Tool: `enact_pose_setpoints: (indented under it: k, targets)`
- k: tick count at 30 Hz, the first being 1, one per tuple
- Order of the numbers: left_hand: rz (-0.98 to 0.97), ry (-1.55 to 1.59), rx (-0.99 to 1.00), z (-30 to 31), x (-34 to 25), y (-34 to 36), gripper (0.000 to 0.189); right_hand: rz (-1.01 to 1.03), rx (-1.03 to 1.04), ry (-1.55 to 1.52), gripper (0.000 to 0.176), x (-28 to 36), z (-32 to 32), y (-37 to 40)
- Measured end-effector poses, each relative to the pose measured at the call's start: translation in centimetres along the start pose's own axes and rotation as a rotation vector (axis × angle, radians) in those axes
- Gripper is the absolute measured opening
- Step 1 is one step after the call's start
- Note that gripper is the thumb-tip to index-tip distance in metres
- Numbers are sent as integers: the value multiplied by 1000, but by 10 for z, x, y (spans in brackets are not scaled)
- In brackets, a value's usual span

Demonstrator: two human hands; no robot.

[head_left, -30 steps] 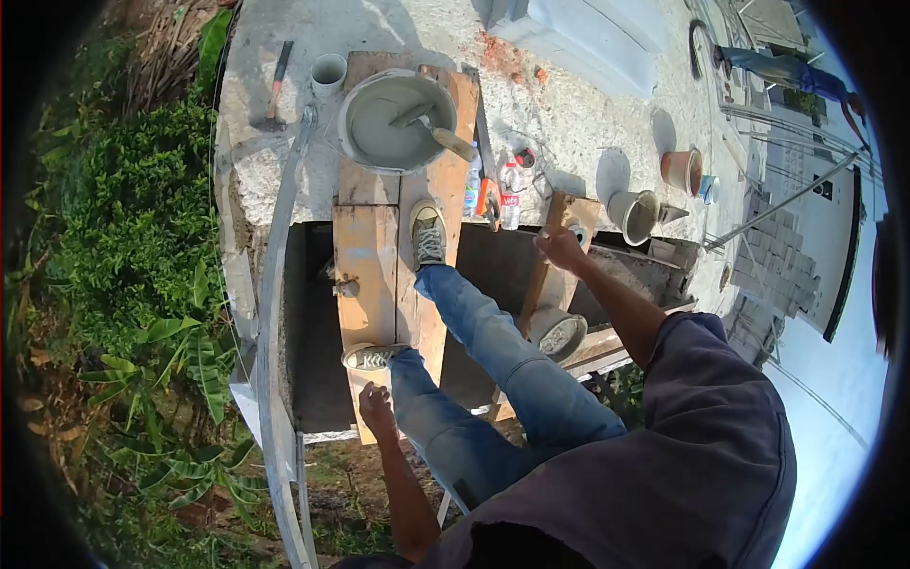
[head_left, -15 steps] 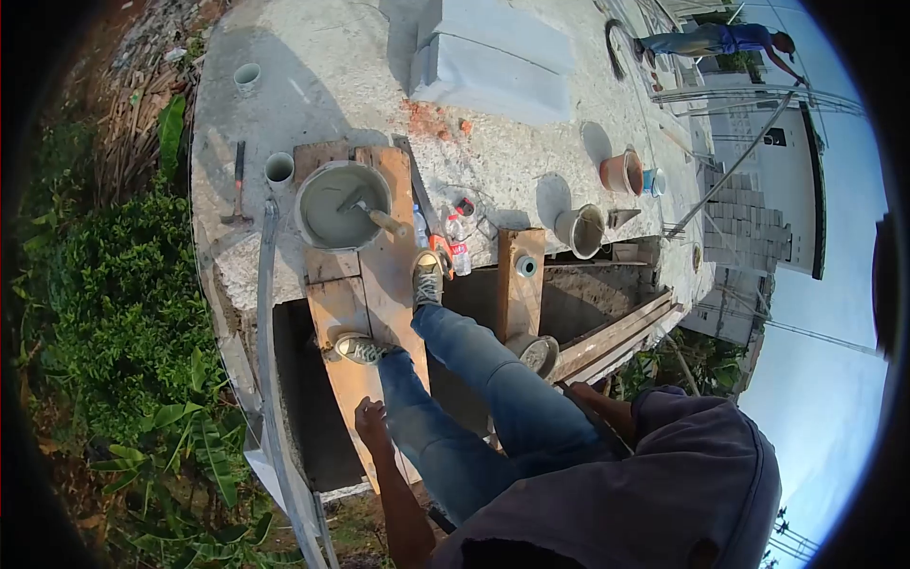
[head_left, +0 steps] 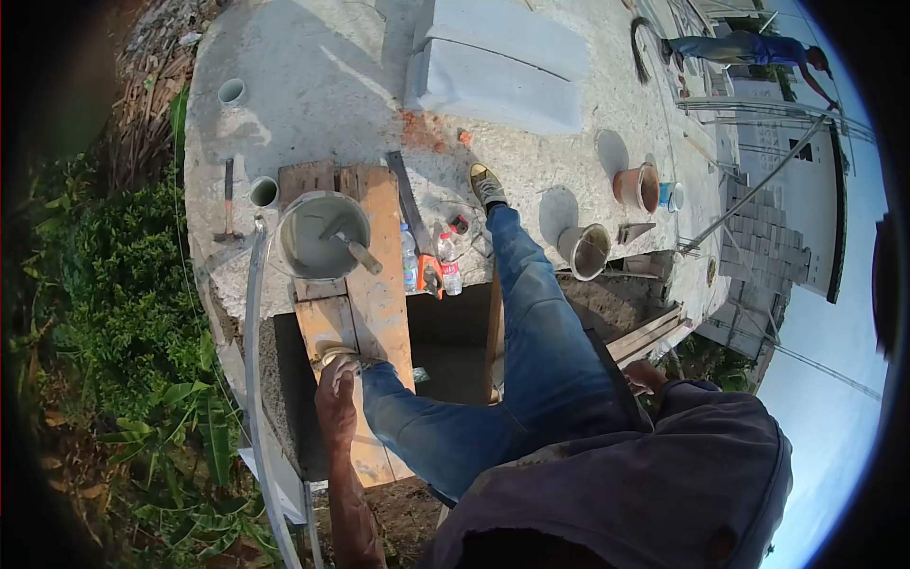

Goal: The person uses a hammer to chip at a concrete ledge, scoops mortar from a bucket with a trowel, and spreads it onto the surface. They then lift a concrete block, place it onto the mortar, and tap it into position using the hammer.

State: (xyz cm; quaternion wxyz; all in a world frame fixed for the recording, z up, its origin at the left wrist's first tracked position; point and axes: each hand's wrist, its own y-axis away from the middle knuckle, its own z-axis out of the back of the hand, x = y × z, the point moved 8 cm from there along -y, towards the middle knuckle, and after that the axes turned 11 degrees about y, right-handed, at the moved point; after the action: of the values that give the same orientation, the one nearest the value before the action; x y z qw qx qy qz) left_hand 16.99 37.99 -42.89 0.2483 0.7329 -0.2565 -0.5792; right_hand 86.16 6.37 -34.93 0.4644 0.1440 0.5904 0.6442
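Note:
My left hand hangs beside my left knee, above the wooden planks and near my left shoe. Its fingers are loosely bent with the thumb apart, and nothing shows in it. My right hand is by my right thigh, partly hidden by the sleeve and leg; its fingers are hard to make out. Ahead on the planks stands a bucket of grey mix, a trowel resting in it with its handle over the rim. A handsaw with an orange handle and plastic bottles lie right of the planks.
The planks bridge an opening in the concrete slab. A hammer, pipe stubs, pale blocks and buckets are around. A metal pole runs along the left edge. Another person stands far right.
My right foot has stepped off the planks onto the concrete at the right, further forward. My left hand has moved forward and left, over the left shoe.

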Motion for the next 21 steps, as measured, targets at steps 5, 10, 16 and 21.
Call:
enact_pose_setpoints:
  k: [5,10,16,21]
  targets:
    - [-144,-72,-122,-122,-61,-176,42,55,-87,-447,38,86,268,-257]
    - [-234,-403,-302,-229,-7,-435,53,294,-248,-569,87,325,472,-391]
    - [-314,-91,-254,-327,-14,-611,80,371,-426,-669,103,430,543,-437]
    - [-329,-185,-138,-380,2,-627,68,454,-518,-743,92,465,520,-439]
